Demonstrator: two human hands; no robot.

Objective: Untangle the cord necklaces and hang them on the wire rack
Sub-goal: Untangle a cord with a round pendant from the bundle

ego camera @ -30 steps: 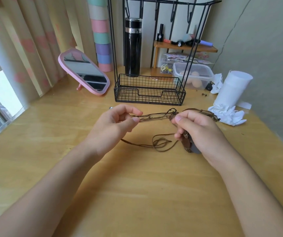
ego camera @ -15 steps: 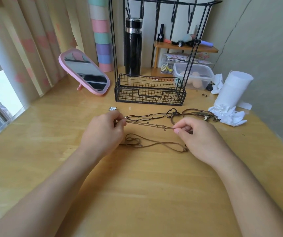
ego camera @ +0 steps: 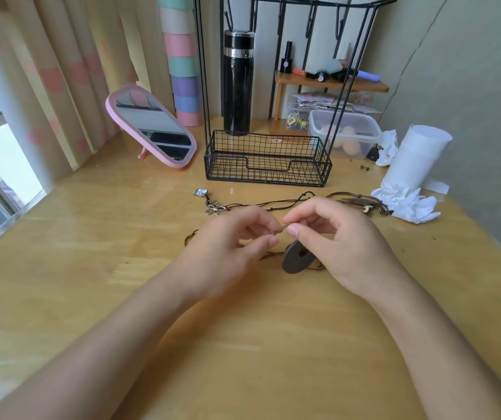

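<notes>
Wooden desk (ego camera: 243, 344) by the window is hosting the whole mess, and the brown cord necklace (ego camera: 279, 232) that's being worked on is sitting front and centre just above it, with its dark ring pendant (ego camera: 296, 259) showing right below the fingertips. Both hands are gripping it: the left hand (ego camera: 228, 253) and the right hand (ego camera: 343, 247) are each pinching the cord between thumb and forefinger, nearly touching each other. Half a second ago they were pulling that same cord taut with a wide gap between them, so now they're closing in on one short bit. I'm guessing a knot or snag, but it's too small to tell. This one seems to be coming free of the rest, since the black cord with the flower charm (ego camera: 214, 207) and the beaded brown bundle (ego camera: 361, 201) are lying apart from it, further back. Behind those the wire rack (ego camera: 267, 165) is standing with its hooks (ego camera: 309, 22) bare, so nothing's getting hung yet. Pink mirror (ego camera: 152, 128) is leaning off to the left and crumpled tissue (ego camera: 406, 201) is sitting to the right
</notes>
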